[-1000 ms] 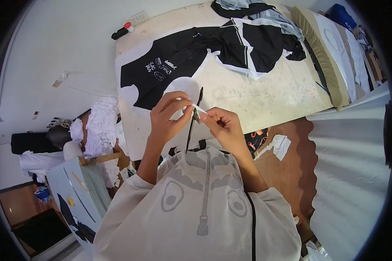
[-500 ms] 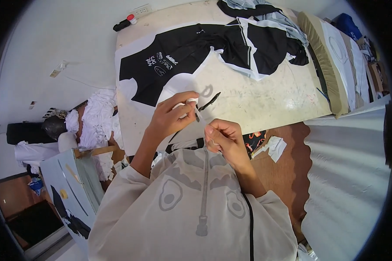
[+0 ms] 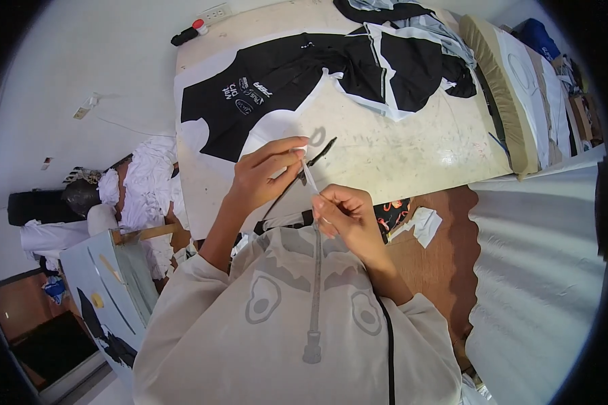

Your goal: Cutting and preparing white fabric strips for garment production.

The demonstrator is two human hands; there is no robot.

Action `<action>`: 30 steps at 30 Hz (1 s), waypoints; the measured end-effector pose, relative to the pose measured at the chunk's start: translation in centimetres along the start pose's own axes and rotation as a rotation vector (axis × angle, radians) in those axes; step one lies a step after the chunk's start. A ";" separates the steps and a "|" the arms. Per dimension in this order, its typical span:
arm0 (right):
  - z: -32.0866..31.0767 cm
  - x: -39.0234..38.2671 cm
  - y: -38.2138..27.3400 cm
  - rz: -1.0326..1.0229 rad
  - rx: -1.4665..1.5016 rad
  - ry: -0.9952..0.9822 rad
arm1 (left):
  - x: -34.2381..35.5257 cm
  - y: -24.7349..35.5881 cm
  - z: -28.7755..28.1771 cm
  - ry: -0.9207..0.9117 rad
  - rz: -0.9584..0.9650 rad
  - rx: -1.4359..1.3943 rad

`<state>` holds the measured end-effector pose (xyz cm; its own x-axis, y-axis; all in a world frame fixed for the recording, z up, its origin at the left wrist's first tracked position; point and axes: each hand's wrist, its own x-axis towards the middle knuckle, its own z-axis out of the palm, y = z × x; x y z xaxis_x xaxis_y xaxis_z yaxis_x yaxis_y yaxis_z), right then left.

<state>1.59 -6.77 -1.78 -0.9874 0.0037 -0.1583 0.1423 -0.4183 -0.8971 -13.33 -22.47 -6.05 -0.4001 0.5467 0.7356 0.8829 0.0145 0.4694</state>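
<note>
A narrow white strip (image 3: 310, 179) runs slantwise between my two hands, above the near edge of the table. My left hand (image 3: 265, 170) pinches its upper end, where a wider white piece (image 3: 302, 151) shows at the fingertips. Lower and to the right, my right hand (image 3: 346, 214) is closed on the other end, fingers curled inward. Behind the strip, a slender black tool (image 3: 323, 152) lies on the table; my left hand and the strip partly cover it, so its kind is unclear.
Black garment pieces with white printing (image 3: 250, 94) lie across the pale table (image 3: 446, 148). Grey and black cloth (image 3: 425, 27) is heaped at the far right, beside a beige padded board (image 3: 503, 94). White fabric (image 3: 148, 182) is piled at the left. A pale curtain (image 3: 540, 270) hangs right.
The strip now shows longer and straighter between my hands. My right hand's fingers have shifted slightly left on it. The whole view has moved a little.
</note>
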 end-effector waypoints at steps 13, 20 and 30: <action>0.5 -0.2 0.2 -0.058 0.034 0.000 | 1.1 1.0 0.3 0.072 0.062 0.158; 0.6 -1.2 -0.2 -0.039 0.051 -0.063 | 0.6 0.3 1.1 0.144 0.139 0.060; -0.3 -0.5 0.4 0.017 -0.193 -0.078 | 0.8 0.3 0.6 0.114 -0.010 0.015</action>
<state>2.21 -6.69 -2.17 -0.9860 -0.0753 -0.1489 0.1627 -0.2361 -0.9580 -13.24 -21.50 -5.62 -0.4334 0.4481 0.7819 0.8819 0.0322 0.4704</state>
